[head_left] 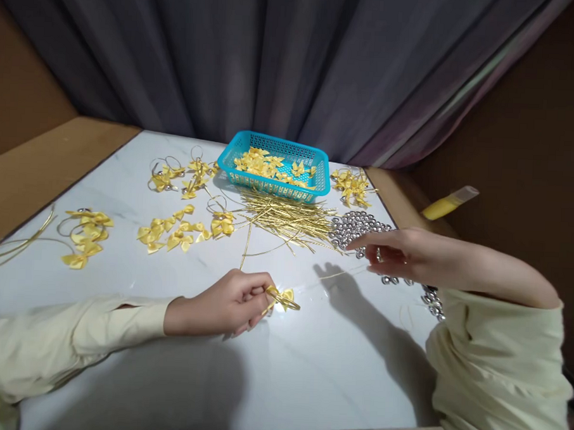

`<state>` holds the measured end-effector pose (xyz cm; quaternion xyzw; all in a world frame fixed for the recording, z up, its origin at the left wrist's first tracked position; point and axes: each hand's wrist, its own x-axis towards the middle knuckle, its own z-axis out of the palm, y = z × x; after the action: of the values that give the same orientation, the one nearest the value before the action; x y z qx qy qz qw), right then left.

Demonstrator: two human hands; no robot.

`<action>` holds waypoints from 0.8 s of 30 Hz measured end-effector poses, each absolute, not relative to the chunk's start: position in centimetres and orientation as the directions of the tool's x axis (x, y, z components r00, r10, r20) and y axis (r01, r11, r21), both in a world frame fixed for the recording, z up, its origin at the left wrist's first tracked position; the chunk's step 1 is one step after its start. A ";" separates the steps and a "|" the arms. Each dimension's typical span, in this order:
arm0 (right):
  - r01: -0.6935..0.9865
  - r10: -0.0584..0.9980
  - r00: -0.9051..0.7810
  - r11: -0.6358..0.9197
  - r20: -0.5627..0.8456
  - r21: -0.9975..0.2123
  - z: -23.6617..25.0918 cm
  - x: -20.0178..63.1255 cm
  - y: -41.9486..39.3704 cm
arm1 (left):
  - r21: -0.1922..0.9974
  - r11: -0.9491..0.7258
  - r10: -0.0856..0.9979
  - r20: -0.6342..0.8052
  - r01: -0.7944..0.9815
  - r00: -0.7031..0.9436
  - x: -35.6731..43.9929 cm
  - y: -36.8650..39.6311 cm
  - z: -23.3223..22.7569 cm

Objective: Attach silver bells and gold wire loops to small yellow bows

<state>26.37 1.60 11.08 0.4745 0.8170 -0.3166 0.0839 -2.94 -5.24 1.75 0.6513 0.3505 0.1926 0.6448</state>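
Tabletop (309, 368), white and marbled, carries everything you work with, and your two forearms lie across its near half so both hands meet over bare space. Beyond your hands, at the far edge, sits the blue basket (274, 165) with loose yellow bows in it, seemingly kept back there as a store out of the way. Just in front of it, between the basket and your right hand, lies the pile of gold cords (287, 220), fanned out so that single strands can be drawn off. Beside it, touching your right hand's fingertips, is the heap of silver bells (355, 227), close enough to pick from without stretching. Well off to the left of your left hand lie the finished bows with loops (84, 231), set apart from the raw stock. Your right hand (399, 255) pinches the end of one gold cord (334, 275), drawn taut toward your left. Your left hand (230, 301) is curled, thumb and fingers pinching a small yellow bow (283, 297), which juts out just right of those fingertips, between your two hands.
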 end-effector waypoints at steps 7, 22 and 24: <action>0.790 0.940 -0.209 0.000 -0.270 -0.613 13.0 28.3 1.7 | 0.970 0.114 0.699 -0.231 0.214 0.677 -3.0 -5.1 1.7; 0.328 0.962 0.269 -0.132 -0.041 -0.935 12.1 30.1 3.3 | 0.966 0.136 0.712 -0.250 0.220 0.656 -2.9 -5.0 1.4; 0.212 0.942 0.335 -0.048 0.027 -0.976 11.5 30.4 4.1 | 0.965 0.131 0.713 -0.250 0.226 0.655 -2.9 -5.0 1.3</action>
<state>30.38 4.09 11.54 0.6322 0.4563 -0.3523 -0.5177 -2.89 -4.99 1.27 0.6322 0.3714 0.1861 0.6541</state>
